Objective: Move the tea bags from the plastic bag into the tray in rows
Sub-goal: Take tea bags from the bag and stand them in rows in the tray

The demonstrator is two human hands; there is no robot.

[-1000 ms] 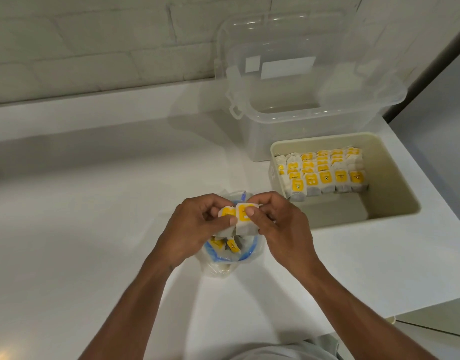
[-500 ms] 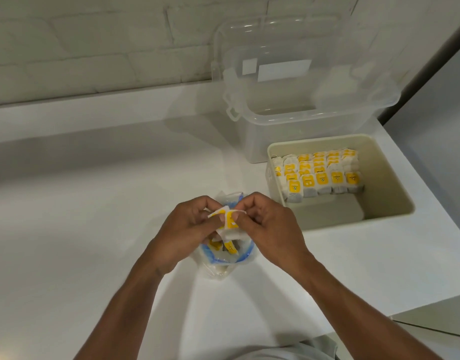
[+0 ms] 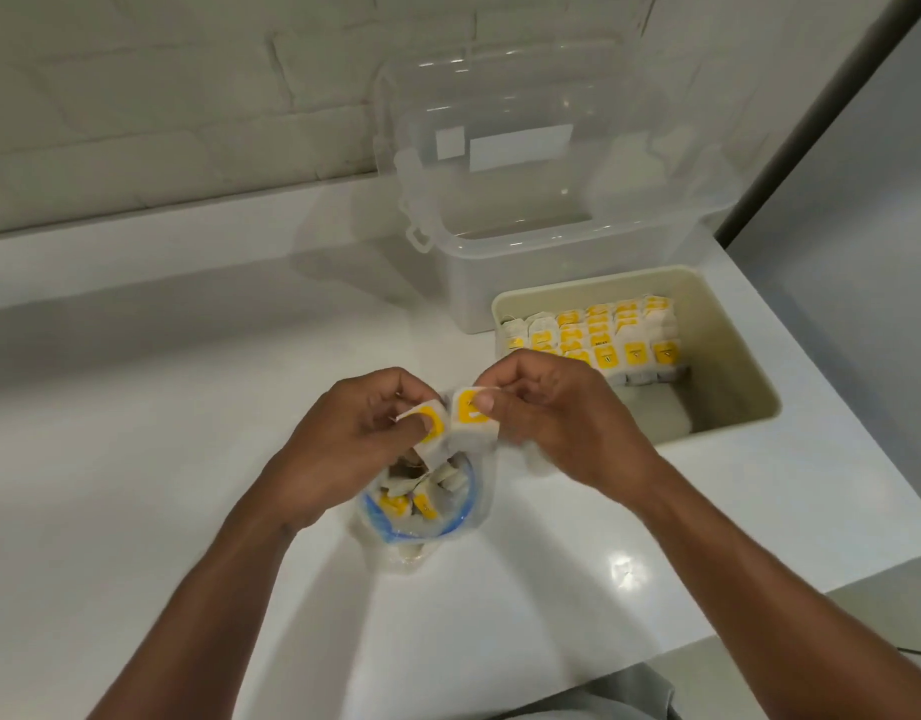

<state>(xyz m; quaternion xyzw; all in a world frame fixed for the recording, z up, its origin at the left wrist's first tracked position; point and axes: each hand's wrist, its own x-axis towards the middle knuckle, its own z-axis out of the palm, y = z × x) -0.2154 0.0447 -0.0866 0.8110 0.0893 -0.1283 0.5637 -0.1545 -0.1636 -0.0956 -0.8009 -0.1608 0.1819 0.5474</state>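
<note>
Both hands meet above the open plastic bag [image 3: 469, 522], which stands on the white counter with several tea bags [image 3: 422, 498] inside. My left hand [image 3: 354, 439] pinches one white tea bag with a yellow tag [image 3: 431, 428]. My right hand [image 3: 557, 413] pinches a second tea bag [image 3: 473, 423] right beside it, thumb on its yellow tag. The two bags sit side by side, their edges close. The beige tray [image 3: 728, 356] lies to the right and behind, with rows of tea bags [image 3: 604, 337] filling its far half.
A clear plastic storage box [image 3: 552, 210] with its lid raised stands behind the tray against the white brick wall. The white counter [image 3: 136, 433] ends at an edge close to the tray's right side and at the front right.
The two tea bags were held pressed together; now they are drawn slightly apart, one in each hand, and lifted a little higher above the plastic bag.
</note>
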